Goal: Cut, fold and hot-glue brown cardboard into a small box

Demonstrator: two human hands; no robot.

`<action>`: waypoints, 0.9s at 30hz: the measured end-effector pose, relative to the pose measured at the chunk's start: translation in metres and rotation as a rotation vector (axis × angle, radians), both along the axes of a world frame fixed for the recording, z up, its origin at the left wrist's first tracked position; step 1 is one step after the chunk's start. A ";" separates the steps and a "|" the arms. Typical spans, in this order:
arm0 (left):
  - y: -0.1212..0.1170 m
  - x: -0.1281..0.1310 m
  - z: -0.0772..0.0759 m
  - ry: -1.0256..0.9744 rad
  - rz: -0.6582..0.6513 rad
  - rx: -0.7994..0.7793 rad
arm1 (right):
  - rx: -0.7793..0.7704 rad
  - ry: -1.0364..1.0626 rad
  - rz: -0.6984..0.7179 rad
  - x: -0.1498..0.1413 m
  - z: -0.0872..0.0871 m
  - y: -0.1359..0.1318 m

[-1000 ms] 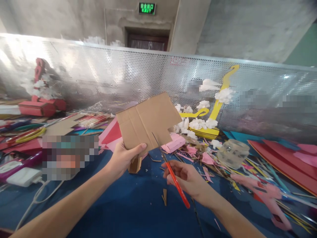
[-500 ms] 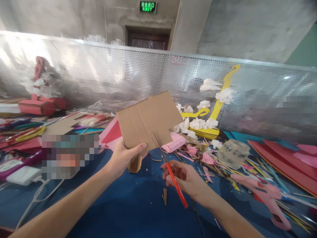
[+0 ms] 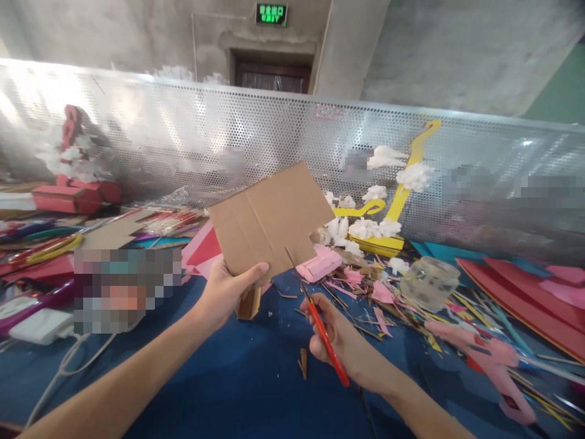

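Note:
A flat brown piece of cardboard (image 3: 269, 219) with a notch at its lower right corner is held up over the table. My left hand (image 3: 235, 286) pinches its lower left edge, thumb on the near face and fingers hidden behind. My right hand (image 3: 333, 335) is closed around red-handled scissors (image 3: 322, 332). Their dark blades point up and left, the tip in front of the cardboard's lower edge; whether it touches I cannot tell. Below my left hand, a small folded cardboard piece (image 3: 249, 305) rests on the blue table (image 3: 219, 384).
On the right lie a pink glue gun (image 3: 489, 360), a clear block (image 3: 429, 283), red sheets (image 3: 516, 292) and paper scraps. A yellow cotton-decorated model (image 3: 379, 244) stands behind. At left are a white adapter with cable (image 3: 43, 323) and a red model (image 3: 68, 195). A perforated metal panel (image 3: 192, 134) runs behind.
The cardboard has tilted a little and shifted slightly up and left. My right hand has turned and its fingers have curled closer around the scissors' handles.

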State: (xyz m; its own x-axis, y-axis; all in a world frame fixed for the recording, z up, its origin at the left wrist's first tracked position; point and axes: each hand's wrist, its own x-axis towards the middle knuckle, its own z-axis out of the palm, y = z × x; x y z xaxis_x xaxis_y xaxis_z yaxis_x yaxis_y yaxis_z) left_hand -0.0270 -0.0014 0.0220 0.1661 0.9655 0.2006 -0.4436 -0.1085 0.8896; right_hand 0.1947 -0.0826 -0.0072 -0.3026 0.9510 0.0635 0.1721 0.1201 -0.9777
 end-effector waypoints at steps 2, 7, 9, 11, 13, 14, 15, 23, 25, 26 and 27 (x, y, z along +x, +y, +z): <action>0.000 0.000 -0.003 0.027 -0.008 0.026 | -0.032 0.028 0.005 0.000 -0.001 0.001; 0.000 0.002 -0.010 0.045 -0.036 0.039 | -0.066 0.092 0.026 -0.001 -0.005 0.002; 0.000 0.002 -0.010 0.041 -0.046 0.031 | -0.037 0.085 0.018 -0.001 -0.006 0.002; 0.000 0.002 -0.009 0.038 -0.062 0.030 | -0.010 0.067 -0.010 -0.001 -0.008 0.004; 0.001 0.001 -0.008 0.037 -0.073 0.039 | 0.011 0.055 -0.054 0.000 -0.009 0.007; 0.001 0.001 -0.008 0.037 -0.074 0.045 | 0.024 0.051 -0.079 0.000 -0.009 0.008; 0.002 0.000 -0.009 0.039 -0.071 0.051 | 0.038 0.047 -0.103 0.000 -0.010 0.010; 0.000 0.001 -0.006 0.022 -0.064 0.016 | -0.056 0.133 -0.208 -0.008 -0.006 0.010; 0.000 0.001 -0.006 0.017 -0.064 0.010 | -0.086 0.153 -0.206 -0.010 -0.007 0.011; 0.000 0.000 -0.006 0.021 -0.062 0.013 | -0.081 0.149 -0.207 -0.011 -0.008 0.012; -0.001 0.000 -0.006 0.029 -0.063 0.021 | -0.061 0.133 -0.214 -0.010 -0.009 0.013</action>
